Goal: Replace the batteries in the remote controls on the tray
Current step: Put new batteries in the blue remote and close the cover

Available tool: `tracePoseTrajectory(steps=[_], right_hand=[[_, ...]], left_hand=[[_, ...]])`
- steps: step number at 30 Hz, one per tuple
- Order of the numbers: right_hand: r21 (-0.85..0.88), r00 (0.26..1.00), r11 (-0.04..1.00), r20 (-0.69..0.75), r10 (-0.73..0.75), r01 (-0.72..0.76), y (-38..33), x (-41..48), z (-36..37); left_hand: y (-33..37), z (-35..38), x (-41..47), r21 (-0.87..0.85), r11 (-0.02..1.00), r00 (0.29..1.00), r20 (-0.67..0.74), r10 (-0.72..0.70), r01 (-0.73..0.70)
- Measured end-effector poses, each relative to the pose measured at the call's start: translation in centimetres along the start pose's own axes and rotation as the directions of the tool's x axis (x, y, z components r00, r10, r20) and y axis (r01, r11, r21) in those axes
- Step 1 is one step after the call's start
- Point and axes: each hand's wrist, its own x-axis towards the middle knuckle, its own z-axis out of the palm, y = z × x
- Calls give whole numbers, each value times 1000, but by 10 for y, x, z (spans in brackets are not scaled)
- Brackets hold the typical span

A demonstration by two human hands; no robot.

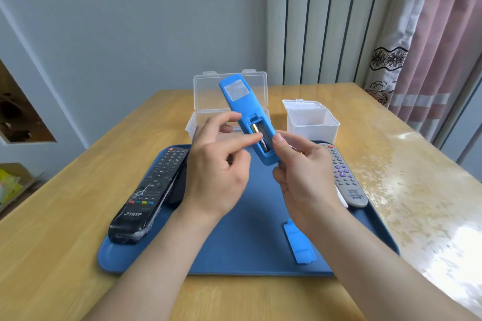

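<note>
Figure: The blue remote (247,117), back upward with its compartment open, was held above the tray (234,242). I judged it light, rigid and slick, best gripped at its lower sides. My right hand (302,177) pinched that end; my left hand (219,172) pressed its forefinger on the battery (257,130), other fingers loosely spread. The cover (300,241) lay at five o'clock.

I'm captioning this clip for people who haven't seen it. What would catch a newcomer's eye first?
The bright blue remote, held up at centre above the blue tray by the right hand, back facing the camera, compartment open with a battery showing. The left hand reaches a fingertip to it. The blue battery cover lies on the tray at lower right.
</note>
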Motion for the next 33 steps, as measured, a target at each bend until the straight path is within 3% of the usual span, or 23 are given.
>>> tracePoseTrajectory(steps=[2, 4, 6, 7, 14, 19, 29, 33], right_hand=[[-20, 999, 1000, 32, -21, 21, -1, -3, 3], [-55, 998, 997, 48, -43, 45, -2, -6, 5], [-106, 996, 991, 52, -76, 81, -2, -8, 5], [-129, 994, 987, 62, -89, 96, -2, -9, 6], [-299, 986, 940, 95, -140, 162, -3, -12, 6], [-286, 993, 952, 72, -94, 111, -3, -13, 6], [-301, 993, 950, 103, -54, 83, -9, -14, 7], [-362, 986, 928, 163, -24, 83, -12, -16, 8]], left_hand=[[8, -2, 3, -299, 916, 958, -18, -285, 267], [9, -3, 7, -478, 724, 842, 63, -536, 497], [6, -3, 9, -544, 528, 723, 237, -649, 652], [7, -4, 9, -541, 482, 695, 307, -650, 689], [13, -3, 6, -595, 435, 694, 316, -647, 676], [17, 5, 2, -657, 352, 665, 311, -679, 666], [15, 5, 2, -598, 513, 751, 246, -613, 615], [14, 3, 3, -553, 518, 736, 301, -607, 653]])
